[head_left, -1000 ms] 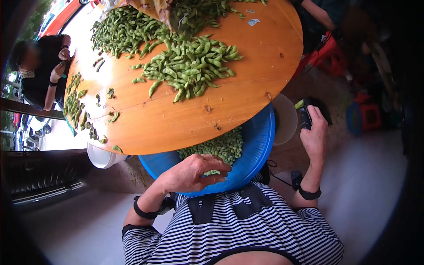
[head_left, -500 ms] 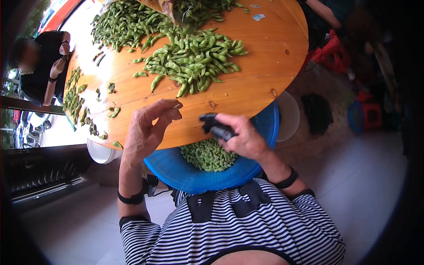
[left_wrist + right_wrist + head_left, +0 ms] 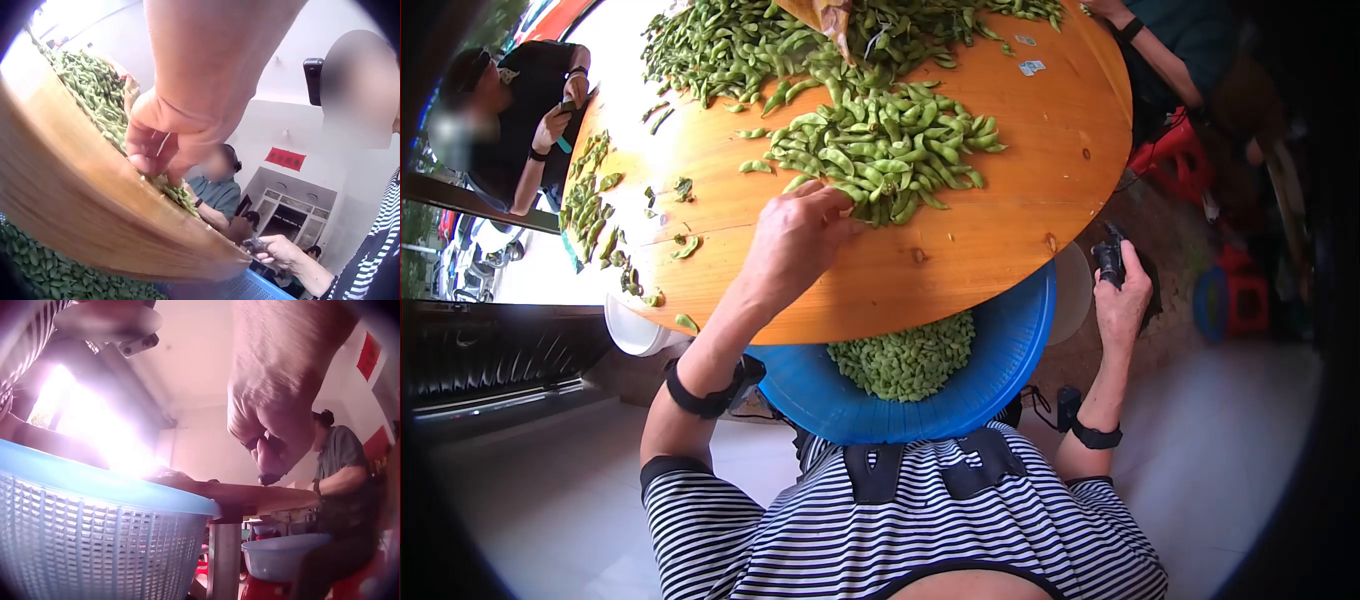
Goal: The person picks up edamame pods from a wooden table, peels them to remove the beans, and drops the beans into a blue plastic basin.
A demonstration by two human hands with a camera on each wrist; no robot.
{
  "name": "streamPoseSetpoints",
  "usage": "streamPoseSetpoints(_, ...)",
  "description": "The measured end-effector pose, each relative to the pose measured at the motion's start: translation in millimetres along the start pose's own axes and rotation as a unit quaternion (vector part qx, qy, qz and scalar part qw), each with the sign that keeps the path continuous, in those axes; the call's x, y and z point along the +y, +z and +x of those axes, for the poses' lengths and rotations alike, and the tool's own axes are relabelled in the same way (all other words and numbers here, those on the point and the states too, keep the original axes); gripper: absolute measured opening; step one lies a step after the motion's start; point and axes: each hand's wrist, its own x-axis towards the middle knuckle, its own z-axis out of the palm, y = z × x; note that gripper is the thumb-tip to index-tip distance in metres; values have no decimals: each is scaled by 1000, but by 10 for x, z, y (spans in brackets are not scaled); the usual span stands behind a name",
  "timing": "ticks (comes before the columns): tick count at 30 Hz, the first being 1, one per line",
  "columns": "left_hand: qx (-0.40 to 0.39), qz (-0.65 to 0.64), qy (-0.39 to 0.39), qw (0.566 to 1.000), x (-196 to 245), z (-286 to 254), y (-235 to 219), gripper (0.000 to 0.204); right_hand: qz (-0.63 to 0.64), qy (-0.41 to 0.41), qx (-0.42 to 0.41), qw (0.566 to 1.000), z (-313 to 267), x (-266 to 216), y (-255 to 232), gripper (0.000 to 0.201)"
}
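My left hand reaches over the table to the near edge of a pile of green soybean pods. Its fingertips are right at the pods, with a gap showing between thumb and fingers; the left wrist view has pods just below them. Off the table's right edge, my right hand grips a small black hand tool that points up and away. A blue plastic basket stands below the table edge in front of me, with shelled green beans in it.
A larger pod heap covers the far side of the round wooden table. Scattered pods lie at left. White buckets flank the basket. Two people sit across, one left, one right. A red stool stands at right.
My left hand rose from over the basket, crossed the table edge and moved on to the pods. My right hand swung in over the basket with the tool, then back out to the right.
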Motion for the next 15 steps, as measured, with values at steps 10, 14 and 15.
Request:
streamPoseSetpoints(10,-6,-152,-132,979,450,-213,111,15,144,-114,-111,977,-199,-560,168,36)
streamPoseSetpoints(14,-29,-259,-75,962,556,-265,379,18,319,-64,-314,892,-469,-781,443,45)
streamPoseSetpoints(15,-40,-279,-62,957,580,-266,421,18,384,22,-341,858,-509,-974,391,46)
